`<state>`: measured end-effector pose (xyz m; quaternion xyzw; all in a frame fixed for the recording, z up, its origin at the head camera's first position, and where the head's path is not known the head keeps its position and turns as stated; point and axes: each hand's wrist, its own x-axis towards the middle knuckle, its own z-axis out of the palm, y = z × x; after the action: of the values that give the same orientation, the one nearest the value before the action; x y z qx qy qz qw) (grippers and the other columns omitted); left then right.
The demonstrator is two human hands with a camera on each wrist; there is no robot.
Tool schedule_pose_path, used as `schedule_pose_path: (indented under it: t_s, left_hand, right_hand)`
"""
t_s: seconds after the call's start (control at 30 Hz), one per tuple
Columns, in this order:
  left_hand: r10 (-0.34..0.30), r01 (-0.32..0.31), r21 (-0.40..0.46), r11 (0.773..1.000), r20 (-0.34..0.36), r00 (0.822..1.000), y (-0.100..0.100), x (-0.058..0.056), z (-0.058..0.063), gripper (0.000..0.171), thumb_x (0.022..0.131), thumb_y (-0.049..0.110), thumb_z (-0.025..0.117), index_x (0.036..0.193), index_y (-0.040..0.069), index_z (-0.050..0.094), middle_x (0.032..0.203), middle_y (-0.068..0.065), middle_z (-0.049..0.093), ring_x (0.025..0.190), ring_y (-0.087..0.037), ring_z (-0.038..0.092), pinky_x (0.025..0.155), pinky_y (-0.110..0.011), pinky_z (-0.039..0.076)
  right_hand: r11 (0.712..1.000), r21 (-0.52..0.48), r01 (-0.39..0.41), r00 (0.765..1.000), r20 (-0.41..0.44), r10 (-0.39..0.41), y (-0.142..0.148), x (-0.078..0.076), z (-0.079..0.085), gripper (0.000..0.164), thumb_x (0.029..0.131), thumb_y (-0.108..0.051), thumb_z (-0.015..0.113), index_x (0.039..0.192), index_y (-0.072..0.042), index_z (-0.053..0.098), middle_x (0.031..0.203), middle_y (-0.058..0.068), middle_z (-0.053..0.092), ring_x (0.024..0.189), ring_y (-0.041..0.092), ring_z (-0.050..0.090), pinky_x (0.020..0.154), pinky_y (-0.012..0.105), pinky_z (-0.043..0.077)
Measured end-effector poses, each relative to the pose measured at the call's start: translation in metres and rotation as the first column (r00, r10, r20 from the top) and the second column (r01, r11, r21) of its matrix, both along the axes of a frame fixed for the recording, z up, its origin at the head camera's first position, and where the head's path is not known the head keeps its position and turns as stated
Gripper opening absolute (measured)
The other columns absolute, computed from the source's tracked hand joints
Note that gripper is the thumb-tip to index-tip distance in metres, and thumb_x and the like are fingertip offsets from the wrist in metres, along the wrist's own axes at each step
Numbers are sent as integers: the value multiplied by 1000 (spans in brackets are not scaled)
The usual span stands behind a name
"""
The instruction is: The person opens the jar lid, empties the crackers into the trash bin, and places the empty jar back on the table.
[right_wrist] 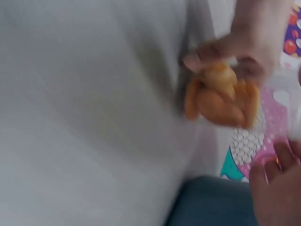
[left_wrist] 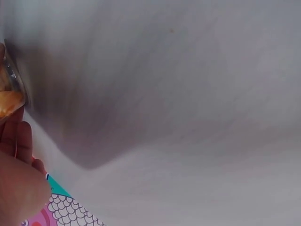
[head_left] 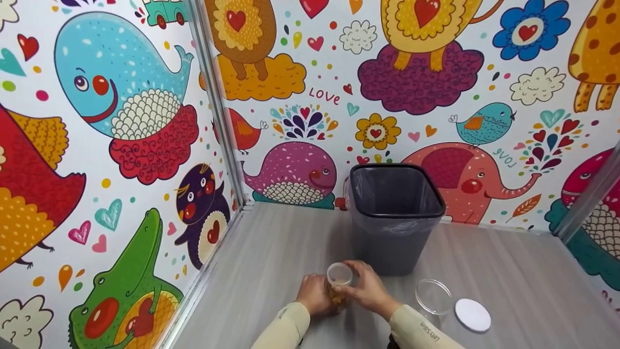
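Note:
Near the front of the floor, my left hand [head_left: 316, 293] grips a clear container [left_wrist: 14, 77] low against the surface. Orange-brown snack pieces [right_wrist: 218, 101] show through its wall. Directly above them, my right hand [head_left: 369, 290] holds a small translucent cup [head_left: 340, 274] between thumb and fingers. In the right wrist view the cup's pale wall stands close to the snack pieces; whether it touches the container cannot be told. The left wrist view catches only the container's edge and part of the left hand [left_wrist: 19, 174].
A grey bin [head_left: 387, 242] with a clear liner and black rim stands just beyond the hands. To the right are a clear round container [head_left: 433, 310] and a white round lid [head_left: 472, 315]. Cartoon-printed walls [head_left: 315, 116] enclose the grey wood-look surface [head_left: 281, 242].

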<state>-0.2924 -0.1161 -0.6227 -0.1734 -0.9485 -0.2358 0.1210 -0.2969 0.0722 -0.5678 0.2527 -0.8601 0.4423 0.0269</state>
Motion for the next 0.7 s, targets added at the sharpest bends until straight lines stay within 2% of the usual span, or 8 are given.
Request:
schedule_pose_path:
  t_s: [0.07,0.17,0.23,0.33,0.4,0.5,0.6,0.7]
  left_hand:
    - [-19,19,20,1000,-3,1000,2,0,1,36,63,49,87,80,24,68,70,17,62,67,-10,54,81,-40,46]
    - [-28,29,40,999,-25,999,4,1,1,32,65,49,85,77,26,66,69,18,62,67,-9,56,80,-40,47]
    - [-28,29,42,999,-33,999,4,0,0,32,65,49,85,77,26,66,69,18,63,68,-9,57,80,-39,48]
    - [-17,18,26,999,-48,999,4,-1,0,35,62,48,87,78,25,66,69,16,63,68,-9,57,80,-38,47]
    - [-12,13,22,1000,-47,999,3,-2,-1,37,61,48,88,79,24,66,69,16,63,67,-10,56,80,-38,46]
    - [-6,7,28,1000,-34,999,2,-3,-2,39,61,51,88,80,24,67,70,17,62,67,-10,54,81,-38,45]
    - [-6,6,29,1000,-13,1000,0,-3,-5,41,60,50,89,83,23,69,72,17,63,69,-9,54,82,-39,45]
    - [-3,3,3,1000,-22,1000,-2,-3,-6,43,57,46,90,85,22,69,73,15,64,69,-10,54,82,-39,45]
  right_hand:
    - [995,-28,-95,993,74,97,7,-5,6,68,80,-32,84,131,3,56,127,20,59,120,41,52,100,57,40]
    - [977,-57,-204,967,147,210,15,-12,14,67,81,-23,84,134,5,54,132,22,56,124,44,49,102,58,38]
    - [970,-61,-236,953,178,244,18,-15,17,67,82,-20,84,135,5,53,133,22,55,125,43,48,103,58,37]
    - [965,-55,-256,948,182,262,19,-17,17,67,83,-21,83,137,5,52,135,21,53,127,41,47,104,57,36]
    - [966,-73,-249,952,167,258,18,-16,16,68,83,-20,82,137,6,50,136,22,53,128,41,47,105,57,35]
    - [974,-97,-204,970,115,215,14,-10,10,73,81,-19,83,138,8,47,137,23,52,128,41,46,105,57,36]
    - [988,-114,-108,990,81,117,8,-1,1,76,78,-20,85,136,9,46,134,23,53,126,40,48,102,56,40]
    - [993,-114,-24,998,56,31,1,7,-5,73,78,-22,86,133,9,48,130,23,55,120,41,52,96,56,44]
